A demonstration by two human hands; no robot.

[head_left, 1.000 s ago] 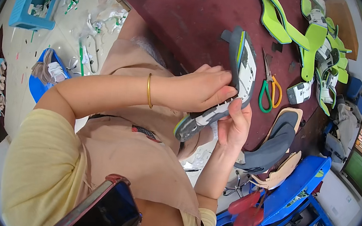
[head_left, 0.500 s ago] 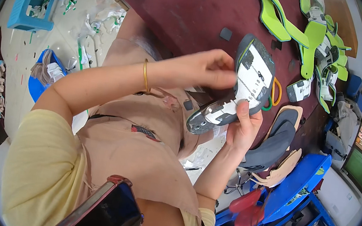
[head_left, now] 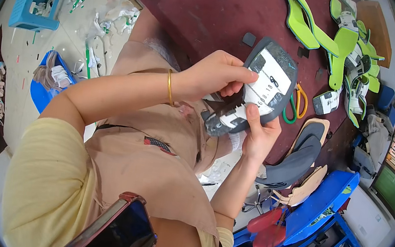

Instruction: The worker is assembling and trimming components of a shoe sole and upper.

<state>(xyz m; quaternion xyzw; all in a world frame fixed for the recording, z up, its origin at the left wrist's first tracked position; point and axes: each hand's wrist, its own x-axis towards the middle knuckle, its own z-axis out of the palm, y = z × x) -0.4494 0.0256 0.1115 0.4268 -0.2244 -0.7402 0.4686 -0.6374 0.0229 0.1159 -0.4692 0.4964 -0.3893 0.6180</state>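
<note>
A dark grey shoe sole (head_left: 283, 70) with white patches and printed marks on its face is held up, tilted, above my lap. Its narrow end points down to the left. My right hand (head_left: 261, 134) grips it by the lower right edge, thumb across the face and the other fingers mostly behind. From the left comes my left hand (head_left: 223, 75), with a gold bangle at the wrist; its fingers are closed, and the thumb and index finger pinch at the left edge of the white patch.
Lime-green insoles (head_left: 307, 31) lie on the dark red table (head_left: 211, 11), several heaped at the far right. Scissors (head_left: 301, 102) with green and orange handles lie beside the held sole. Grey and tan sole pieces (head_left: 292, 157), a blue bin (head_left: 318, 207) and a blue stool (head_left: 36, 7) stand around.
My left hand has come down onto the white patch from beside the sole's edge. The sole has turned slightly, its wide end facing me more, and its narrow end has risen.
</note>
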